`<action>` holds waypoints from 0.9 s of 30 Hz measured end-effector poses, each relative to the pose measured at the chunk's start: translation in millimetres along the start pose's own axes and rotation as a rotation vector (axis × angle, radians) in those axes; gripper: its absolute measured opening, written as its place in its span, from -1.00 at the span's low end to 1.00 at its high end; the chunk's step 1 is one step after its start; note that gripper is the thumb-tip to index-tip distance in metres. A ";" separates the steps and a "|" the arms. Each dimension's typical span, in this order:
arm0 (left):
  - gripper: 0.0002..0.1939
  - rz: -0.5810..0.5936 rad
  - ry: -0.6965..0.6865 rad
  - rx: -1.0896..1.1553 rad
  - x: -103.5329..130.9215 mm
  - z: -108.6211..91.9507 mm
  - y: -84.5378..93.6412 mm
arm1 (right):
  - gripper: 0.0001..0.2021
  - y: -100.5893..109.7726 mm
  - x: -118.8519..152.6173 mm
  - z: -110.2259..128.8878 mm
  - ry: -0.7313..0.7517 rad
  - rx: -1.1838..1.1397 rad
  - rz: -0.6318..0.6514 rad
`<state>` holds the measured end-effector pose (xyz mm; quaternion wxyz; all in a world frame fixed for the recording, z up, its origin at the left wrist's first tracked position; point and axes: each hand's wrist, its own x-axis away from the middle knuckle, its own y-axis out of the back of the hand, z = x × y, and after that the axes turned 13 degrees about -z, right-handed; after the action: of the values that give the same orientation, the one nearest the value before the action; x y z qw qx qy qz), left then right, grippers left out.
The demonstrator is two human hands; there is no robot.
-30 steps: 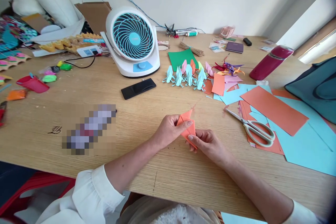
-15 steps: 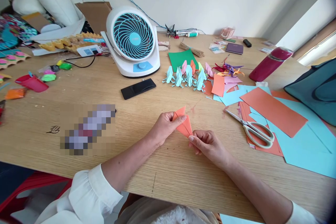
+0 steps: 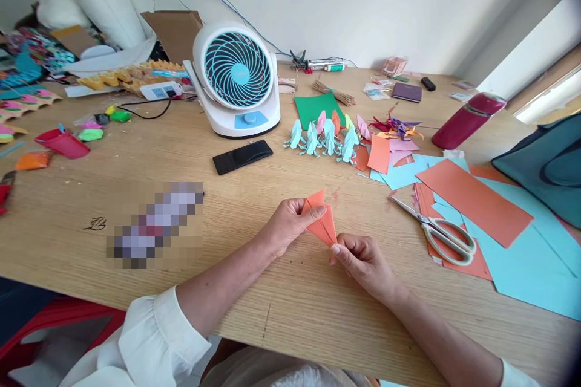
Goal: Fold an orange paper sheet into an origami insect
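Your bench (image 3: 308, 302) is the biggest thing here. The white fan (image 3: 239, 75) stands on its far part, left of the middle. Big blue sheets (image 3: 531, 281) lie on the right. The scissors (image 3: 424, 221) lie by their left edge, and their blades point far and left.

Your left hand (image 3: 290, 224) has its grip pressed together on the wide part, thumb on top. Your right hand (image 3: 363, 257) pinches the thin near tip with thumb and finger. Between them is the folded orange paper (image 3: 321, 231). Its long way slants from far left to near right. It lies right of your left grip, and far and left of your right grip. Both hands touch it, so neither is nearer.
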<state>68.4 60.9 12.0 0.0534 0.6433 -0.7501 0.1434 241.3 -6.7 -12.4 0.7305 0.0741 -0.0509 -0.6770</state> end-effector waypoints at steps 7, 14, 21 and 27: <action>-0.51 0.047 0.011 0.004 0.5 1.0 0.9 | -0.51 1.6 2.0 2.3 0.129 0.016 -0.048; -0.51 -0.003 0.002 0.120 -6.7 1.5 4.0 | -0.48 9.8 5.6 -4.5 0.156 -0.123 -0.047; -0.49 0.229 0.187 0.204 -1.4 2.2 3.1 | -0.77 11.2 -7.0 -5.1 0.047 -0.203 -0.285; -0.44 0.530 0.386 0.190 9.0 10.3 -0.6 | -0.57 11.0 -9.7 0.4 -0.012 -0.322 -0.049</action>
<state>68.6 49.3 4.7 0.0950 0.3892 -0.8506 0.3404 251.3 3.8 -9.8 0.7157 -0.0467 0.0556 -0.6946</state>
